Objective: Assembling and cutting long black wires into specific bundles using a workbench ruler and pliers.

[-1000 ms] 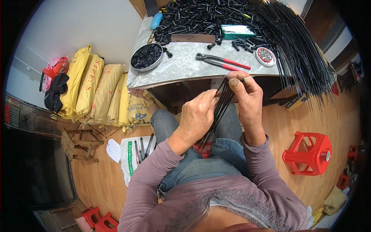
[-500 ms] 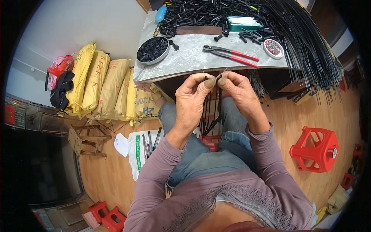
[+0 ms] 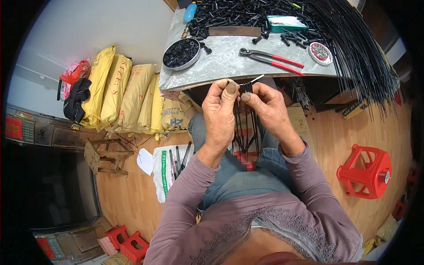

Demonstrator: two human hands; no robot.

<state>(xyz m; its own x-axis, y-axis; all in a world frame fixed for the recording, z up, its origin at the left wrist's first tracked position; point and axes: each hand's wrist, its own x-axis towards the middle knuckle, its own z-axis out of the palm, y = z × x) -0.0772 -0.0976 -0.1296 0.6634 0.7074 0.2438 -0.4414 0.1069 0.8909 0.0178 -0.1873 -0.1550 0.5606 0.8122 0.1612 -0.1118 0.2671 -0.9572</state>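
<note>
My left hand (image 3: 220,108) is closed, thumb against forefinger, pinching one end of a thin pale wire. My right hand (image 3: 270,108) is closed beside it, its thumb and fingers gripping the dark ends of a bunch of thin black rods (image 3: 240,128) that look like umbrella ribs. The wire's whitish end (image 3: 258,78) sticks out past those ends, up and to the right. Below both hands the rods hang down between my knees. Both hands are held just off the front edge of the table (image 3: 212,67). My fingers partly hide where wire and rods meet.
Pincers with red handles (image 3: 282,65), a round dish of small black parts (image 3: 197,57), a small bowl of metal bits (image 3: 330,60) and a green tin (image 3: 287,30) sit on the table. Long black rods (image 3: 366,57) overhang its right side. Yellow sacks (image 3: 115,88) stand left; a red stool (image 3: 364,172) stands right.
My hands have shifted from pinching tip to tip. The rod ends now show bunched by my right fingers, and a pale wire end points right. The whole view has shifted slightly.
</note>
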